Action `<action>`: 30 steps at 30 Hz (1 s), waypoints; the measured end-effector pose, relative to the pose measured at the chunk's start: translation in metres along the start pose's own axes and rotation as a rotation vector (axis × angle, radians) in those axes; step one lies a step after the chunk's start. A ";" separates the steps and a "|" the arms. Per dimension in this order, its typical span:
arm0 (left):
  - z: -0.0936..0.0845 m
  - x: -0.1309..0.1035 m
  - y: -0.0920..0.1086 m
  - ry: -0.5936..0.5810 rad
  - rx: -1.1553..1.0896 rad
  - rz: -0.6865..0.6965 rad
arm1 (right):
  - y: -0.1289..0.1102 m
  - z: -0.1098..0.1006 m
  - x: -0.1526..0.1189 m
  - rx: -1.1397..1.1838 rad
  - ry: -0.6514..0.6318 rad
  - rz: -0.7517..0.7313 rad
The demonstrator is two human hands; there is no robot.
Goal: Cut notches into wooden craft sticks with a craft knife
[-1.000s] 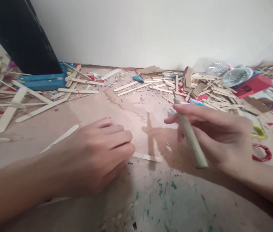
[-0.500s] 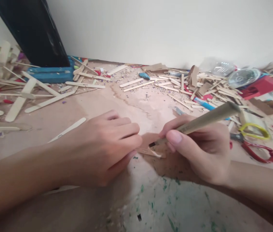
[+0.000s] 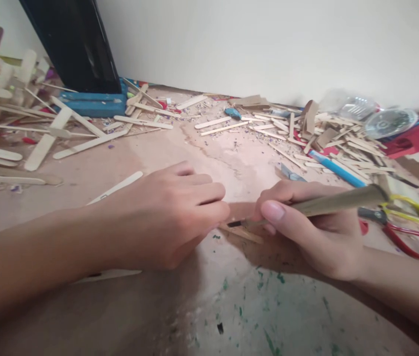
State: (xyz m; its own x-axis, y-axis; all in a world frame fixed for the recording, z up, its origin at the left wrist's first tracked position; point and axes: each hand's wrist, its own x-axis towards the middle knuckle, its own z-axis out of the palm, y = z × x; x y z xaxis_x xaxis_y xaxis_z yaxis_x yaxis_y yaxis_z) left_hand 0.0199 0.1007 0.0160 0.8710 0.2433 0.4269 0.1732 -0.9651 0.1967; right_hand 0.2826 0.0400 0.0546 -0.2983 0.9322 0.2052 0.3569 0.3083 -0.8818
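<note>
My left hand (image 3: 172, 217) lies on the table with its fingers curled and pressed together over one end of a small wooden stick (image 3: 246, 234). The stick's other end sticks out to the right. Between its thumb and fingers, my right hand (image 3: 306, 222) grips a long tool with a thick wooden handle (image 3: 346, 201), which leans up to the right. The tool's dark tip (image 3: 234, 224) is at the small stick, just right of my left fingers. Whether the tip touches it is unclear. Another pale stick (image 3: 116, 187) lies behind my left wrist.
Wooden sticks (image 3: 78, 149) and a blue stand (image 3: 91, 104) holding a black panel (image 3: 76, 44) are at the left. At the right are a stick pile, a blue pen (image 3: 337, 168), red-and-yellow-handled scissors (image 3: 411, 242), a clear plastic bottle (image 3: 357, 107) and a red object (image 3: 417, 139).
The view has shifted, so the table items appear further right. The tool's handle has tilted lower, and its tip lies flatter against the small stick's area.
</note>
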 end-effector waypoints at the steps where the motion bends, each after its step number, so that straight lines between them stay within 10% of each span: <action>1: 0.000 0.000 0.000 -0.002 0.004 0.004 | 0.000 0.000 0.000 0.021 -0.010 -0.003; 30: -0.005 -0.003 0.002 -0.025 0.005 0.012 | -0.001 -0.004 -0.004 -0.039 -0.106 -0.028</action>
State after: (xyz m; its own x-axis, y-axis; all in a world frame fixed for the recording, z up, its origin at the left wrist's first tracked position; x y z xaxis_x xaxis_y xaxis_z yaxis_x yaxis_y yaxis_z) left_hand 0.0150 0.0989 0.0198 0.8840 0.2297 0.4073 0.1653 -0.9683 0.1872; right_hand 0.2872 0.0366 0.0558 -0.3998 0.8984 0.1818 0.3806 0.3431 -0.8587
